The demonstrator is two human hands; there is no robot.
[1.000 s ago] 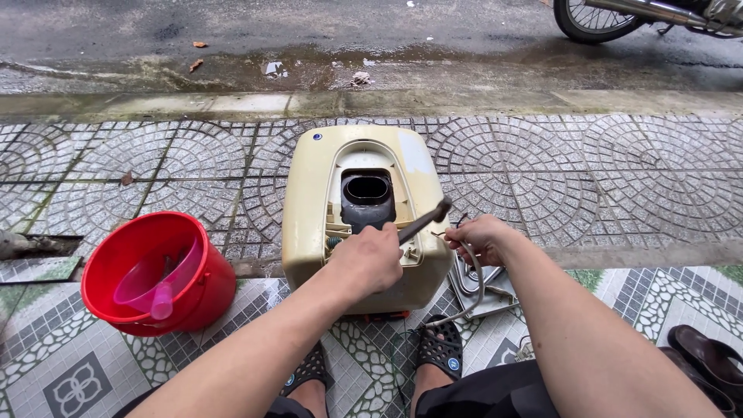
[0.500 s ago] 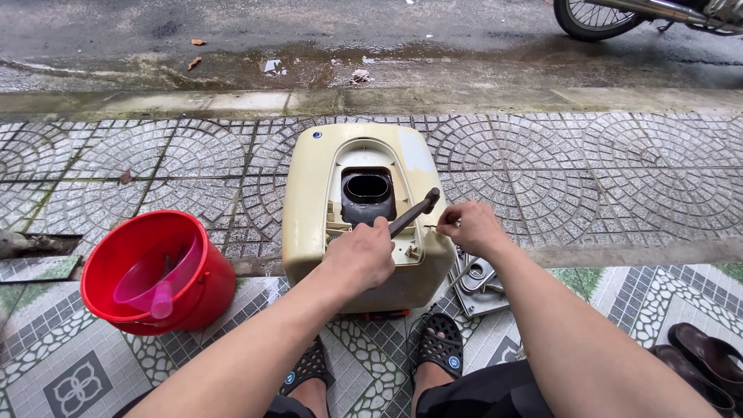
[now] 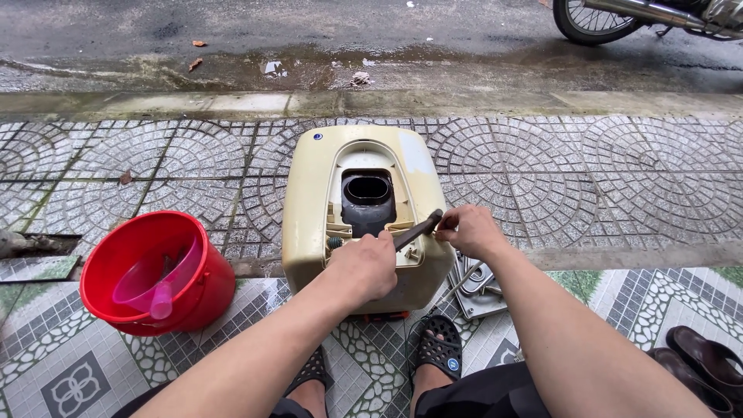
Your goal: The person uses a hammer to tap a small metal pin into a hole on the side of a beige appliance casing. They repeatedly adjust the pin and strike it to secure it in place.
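The person's feet in black sandals (image 3: 439, 348) stand on the tiles just before the cream casing (image 3: 317, 209). Beside the casing's near right corner lie grey metal parts (image 3: 476, 286), and brown sandals (image 3: 700, 360) sit farther to its right.

The left hand (image 3: 364, 267) rests on the casing's near edge, fingers curled shut around the lower end of a dark tool handle (image 3: 418, 230). The right hand (image 3: 468, 230) is at the casing's near right edge, fingertips pinched narrow on the handle's upper end. Against the picture half a second ago, the handle lies flatter and lower across the casing's rim, and the right hand has closed in onto its tip; a second ago that hand was off to the right, near the metal parts.

The casing holds a black duct (image 3: 367, 200) in its central opening.

Left of the casing stands a red bucket (image 3: 197, 298), unmoved, with a pink scoop (image 3: 151, 282) lying inside it.

Beyond the casing run the patterned paving, a kerb (image 3: 309, 102) and a wet road, with a motorbike wheel (image 3: 588, 17) far to the right.
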